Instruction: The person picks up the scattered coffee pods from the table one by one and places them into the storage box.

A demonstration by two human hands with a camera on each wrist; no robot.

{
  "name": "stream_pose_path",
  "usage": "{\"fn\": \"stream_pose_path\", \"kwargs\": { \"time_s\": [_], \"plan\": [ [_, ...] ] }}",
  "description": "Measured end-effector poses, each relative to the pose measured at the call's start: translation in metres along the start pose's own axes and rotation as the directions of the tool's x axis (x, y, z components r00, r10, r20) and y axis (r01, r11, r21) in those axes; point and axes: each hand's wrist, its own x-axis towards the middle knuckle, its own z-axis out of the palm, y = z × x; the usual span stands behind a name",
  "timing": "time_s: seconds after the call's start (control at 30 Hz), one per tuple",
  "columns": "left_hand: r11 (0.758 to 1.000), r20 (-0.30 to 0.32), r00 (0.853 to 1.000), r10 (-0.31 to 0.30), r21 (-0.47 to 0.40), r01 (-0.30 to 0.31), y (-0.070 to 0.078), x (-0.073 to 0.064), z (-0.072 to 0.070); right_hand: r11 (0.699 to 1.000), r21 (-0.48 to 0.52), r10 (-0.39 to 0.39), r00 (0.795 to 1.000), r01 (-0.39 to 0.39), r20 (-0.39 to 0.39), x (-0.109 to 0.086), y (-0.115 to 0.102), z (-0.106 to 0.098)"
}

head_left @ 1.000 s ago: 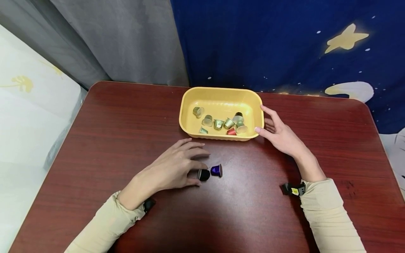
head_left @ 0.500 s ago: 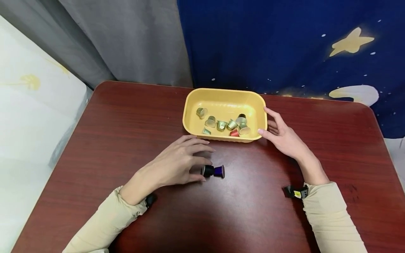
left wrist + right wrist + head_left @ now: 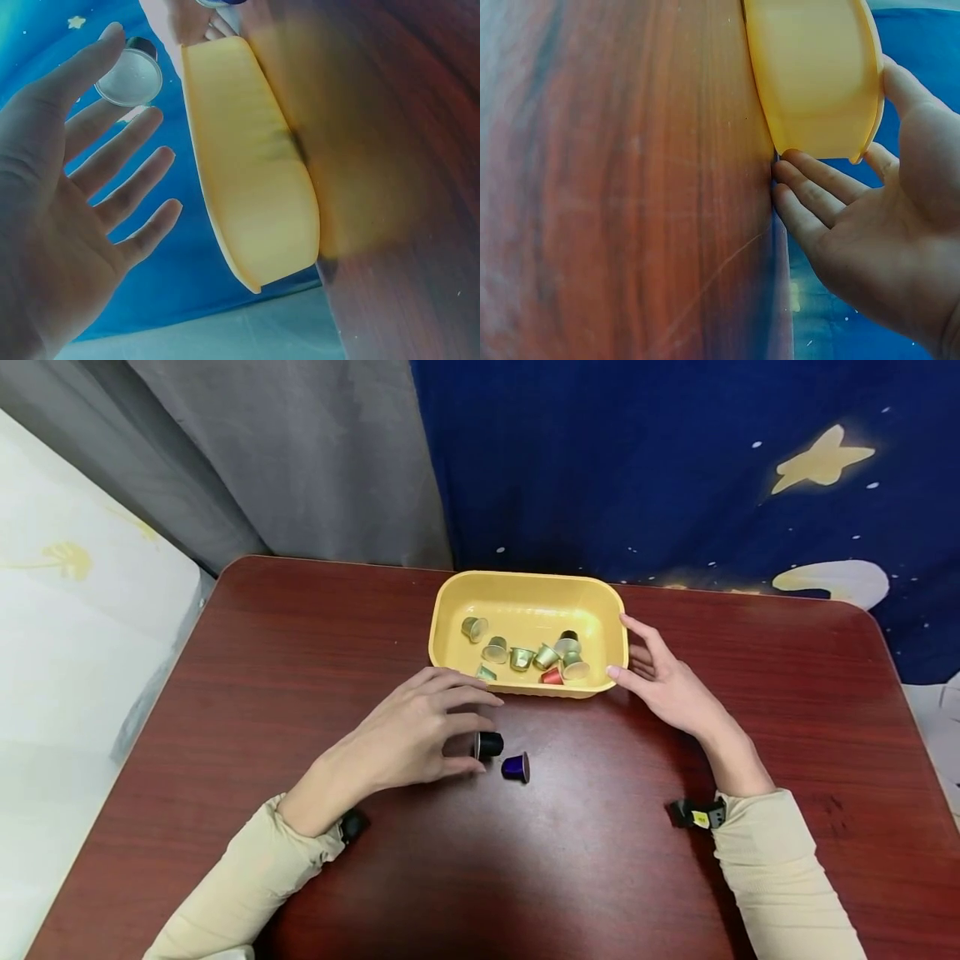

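Note:
Between thumb and index finger, my left hand (image 3: 412, 727) pinches a black coffee capsule (image 3: 491, 744). In the left wrist view the capsule's pale round lid (image 3: 129, 77) faces the camera, and the other fingers are spread. A purple coffee capsule (image 3: 516, 767) lies on its side on the table, just right of and nearer than the black one. At the right end of a yellow plastic bin (image 3: 528, 690), my right hand (image 3: 667, 685) rests its thumb and fingers against the rim and end wall, fingers nearly straight.
Inside the bin lie several green capsules (image 3: 521, 658), a red capsule (image 3: 551, 677) and a dark-topped capsule (image 3: 568, 640). The bin stands near the back edge of the reddish-brown table (image 3: 600, 860). Behind hang a grey curtain (image 3: 337, 460) and a blue curtain (image 3: 600, 468).
My left hand has moved slightly toward the bin with the black capsule, which now stands apart from the purple one. My right hand stays at the bin's right end.

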Motion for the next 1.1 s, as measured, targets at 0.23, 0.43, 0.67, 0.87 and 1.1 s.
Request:
{"fn": "stream_pose_path", "kwargs": {
  "time_s": [0.23, 0.43, 0.67, 0.87, 1.1],
  "plan": [
    [1.0, -0.037, 0.999, -0.022, 0.003, 0.022, -0.01, 0.0, -0.003, 1.0, 0.005, 0.004, 1.0, -0.004, 0.005, -0.001, 0.001, 0.001],
    [0.999, -0.071, 0.997, -0.04, 0.012, 0.041, -0.022, 0.002, -0.004, 1.0, 0.018, 0.004, 1.0, -0.004, 0.007, -0.002, 0.001, 0.002],
    [0.995, -0.087, 0.992, -0.094, 0.019, 0.096, -0.028, 0.003, -0.005, 1.0, 0.014, -0.006, 1.0, 0.006, 0.002, -0.001, 0.001, 0.001],
    [0.993, -0.09, 0.989, -0.117, 0.016, 0.119, -0.034, 0.006, -0.005, 1.0, 0.003, -0.014, 1.0, 0.014, -0.005, 0.0, 0.001, 0.0],
    [0.992, -0.107, 0.987, -0.122, 0.024, 0.125, -0.04, 0.008, -0.005, 1.0, 0.011, -0.015, 1.0, 0.015, -0.003, 0.001, 0.002, 0.0]
  ]
}}
